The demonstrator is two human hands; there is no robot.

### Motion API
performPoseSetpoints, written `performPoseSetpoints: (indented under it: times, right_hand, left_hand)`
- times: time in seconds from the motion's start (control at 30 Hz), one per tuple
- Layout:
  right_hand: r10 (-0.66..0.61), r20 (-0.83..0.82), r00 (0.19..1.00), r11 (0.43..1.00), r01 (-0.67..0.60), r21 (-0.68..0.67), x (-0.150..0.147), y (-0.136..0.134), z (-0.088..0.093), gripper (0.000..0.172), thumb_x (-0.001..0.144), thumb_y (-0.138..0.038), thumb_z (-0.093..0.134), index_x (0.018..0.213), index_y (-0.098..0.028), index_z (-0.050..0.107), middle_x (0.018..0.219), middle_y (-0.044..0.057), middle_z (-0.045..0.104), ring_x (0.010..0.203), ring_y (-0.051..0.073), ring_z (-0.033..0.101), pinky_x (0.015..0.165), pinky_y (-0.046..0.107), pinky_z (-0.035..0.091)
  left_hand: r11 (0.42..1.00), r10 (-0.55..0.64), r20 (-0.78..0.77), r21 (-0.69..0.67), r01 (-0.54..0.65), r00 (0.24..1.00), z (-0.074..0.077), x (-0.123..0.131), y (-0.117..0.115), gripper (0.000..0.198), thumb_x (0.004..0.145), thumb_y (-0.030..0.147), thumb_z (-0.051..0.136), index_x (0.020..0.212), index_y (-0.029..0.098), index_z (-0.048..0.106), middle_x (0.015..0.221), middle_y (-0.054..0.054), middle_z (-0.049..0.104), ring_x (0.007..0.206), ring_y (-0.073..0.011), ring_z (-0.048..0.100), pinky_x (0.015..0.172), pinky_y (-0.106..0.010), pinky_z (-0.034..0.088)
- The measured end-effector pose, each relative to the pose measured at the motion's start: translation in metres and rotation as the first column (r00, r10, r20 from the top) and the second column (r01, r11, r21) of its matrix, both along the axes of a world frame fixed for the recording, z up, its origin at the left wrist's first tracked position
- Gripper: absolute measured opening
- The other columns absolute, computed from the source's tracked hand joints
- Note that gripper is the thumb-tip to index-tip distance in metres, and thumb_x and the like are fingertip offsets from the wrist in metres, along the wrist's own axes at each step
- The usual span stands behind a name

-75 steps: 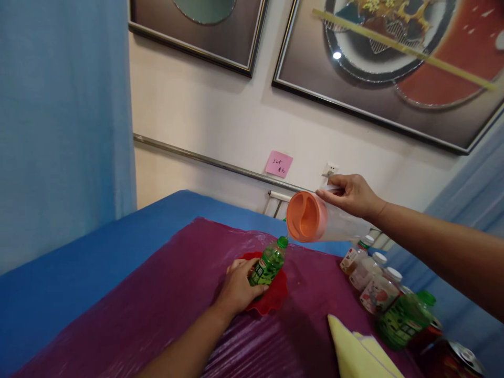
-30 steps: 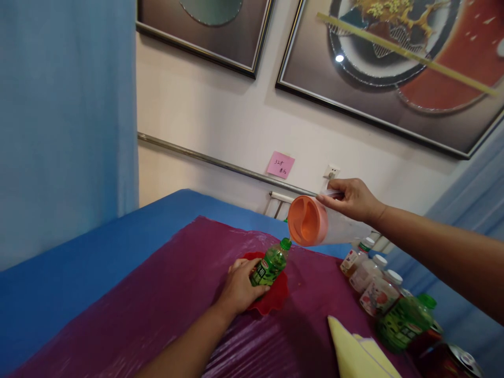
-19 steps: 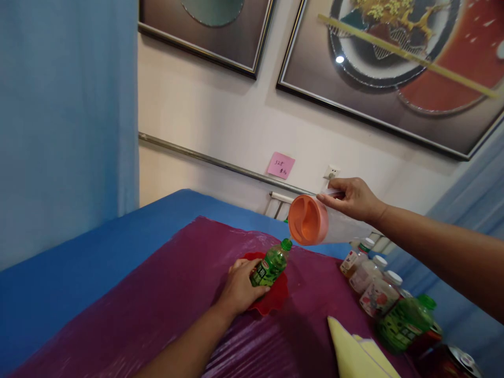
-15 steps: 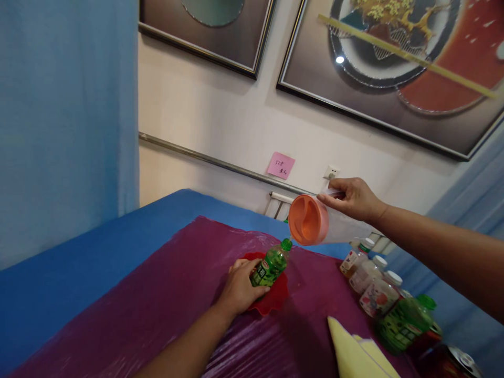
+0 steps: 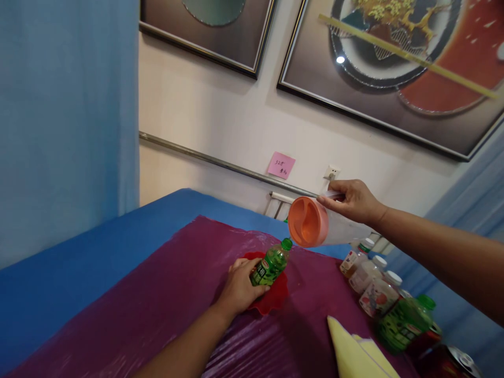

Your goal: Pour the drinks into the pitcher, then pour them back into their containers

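My left hand [image 5: 241,286] is wrapped round a green-labelled plastic bottle [image 5: 271,266], which leans to the right over a red scalloped dish [image 5: 275,298]. By its handle, my right hand [image 5: 354,200] grips a translucent pitcher [image 5: 342,229] with an orange lid [image 5: 308,222]. The pitcher lies tipped on its side in the air, lid end toward the bottle. Its lower lid edge is just above and right of the bottle's green-ringed mouth. Whether liquid runs between them is too small to tell.
Several capped drink bottles [image 5: 380,295], a larger green bottle [image 5: 407,323] and a dark can [image 5: 452,362] line the right side. A folded yellow cloth [image 5: 358,352] lies in front of them. Purple plastic sheeting [image 5: 165,294] covers the blue table [image 5: 98,247]. Behind is a wall rail [image 5: 220,161].
The pitcher's lid end has dipped very slightly. Both hands otherwise keep their places, and the bottle stays over the red dish.
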State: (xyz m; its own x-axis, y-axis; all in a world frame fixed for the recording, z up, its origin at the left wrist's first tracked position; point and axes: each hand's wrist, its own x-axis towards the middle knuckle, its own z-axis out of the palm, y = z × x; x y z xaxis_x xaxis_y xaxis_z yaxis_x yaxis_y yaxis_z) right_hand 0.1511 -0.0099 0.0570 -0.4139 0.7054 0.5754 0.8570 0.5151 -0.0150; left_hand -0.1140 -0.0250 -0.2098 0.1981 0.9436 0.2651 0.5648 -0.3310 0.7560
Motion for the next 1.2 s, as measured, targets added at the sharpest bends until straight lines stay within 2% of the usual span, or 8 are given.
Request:
performPoseSetpoints:
  times: [0.33, 0.63, 0.97, 1.2]
  right_hand:
    - [0.022, 0.025, 0.999, 1.0, -0.022, 0.002, -0.005, -0.003, -0.004, 0.049, 0.084, -0.06, 0.059, 0.057, -0.024, 0.04, 0.053, -0.004, 0.038, 0.051, 0.01, 0.035, 0.051, 0.027, 0.027]
    - [0.045, 0.07, 0.997, 0.999, -0.045, 0.011, -0.007, -0.003, -0.005, 0.046, 0.086, -0.057, 0.06, 0.059, -0.023, 0.043, 0.054, -0.003, 0.043, 0.051, 0.011, 0.038, 0.053, 0.028, 0.027]
    - [0.097, 0.295, 0.95, 0.989, -0.124, 0.077, -0.026, -0.009, 0.009, 0.046, 0.089, -0.058, 0.056, 0.062, -0.023, 0.044, 0.057, -0.003, 0.044, 0.054, 0.011, 0.037, 0.057, 0.026, 0.027]
    - [0.148, 0.447, 0.882, 0.974, -0.209, 0.09, -0.036, -0.01, 0.016, 0.046, 0.091, -0.06, 0.056, 0.066, -0.022, 0.049, 0.062, -0.001, 0.051, 0.058, 0.012, 0.042, 0.059, 0.027, 0.026]
  left_hand:
    - [1.0, 0.002, 0.017, 0.02, -0.002, 1.0, -0.002, 0.0, 0.001, 0.064, 0.065, 0.028, 0.089, 0.127, 0.03, 0.072, 0.119, -0.005, 0.072, 0.117, -0.0296, 0.061, 0.105, -0.041, 0.045]
    - [1.0, 0.0, 0.021, 0.018, 0.0, 1.0, -0.002, 0.0, 0.0, 0.065, 0.065, 0.029, 0.088, 0.128, 0.029, 0.072, 0.121, -0.006, 0.072, 0.119, -0.0311, 0.061, 0.107, -0.043, 0.046]
    - [0.999, 0.041, 0.049, -0.012, -0.04, 0.998, -0.001, 0.001, -0.001, 0.068, 0.061, 0.028, 0.089, 0.127, 0.026, 0.073, 0.124, -0.009, 0.069, 0.118, -0.031, 0.063, 0.108, -0.043, 0.047]
    - [0.999, 0.039, 0.068, 0.018, -0.04, 0.997, -0.005, 0.001, 0.001, 0.069, 0.06, 0.026, 0.09, 0.127, 0.029, 0.073, 0.118, -0.007, 0.071, 0.115, -0.031, 0.064, 0.104, -0.044, 0.048]
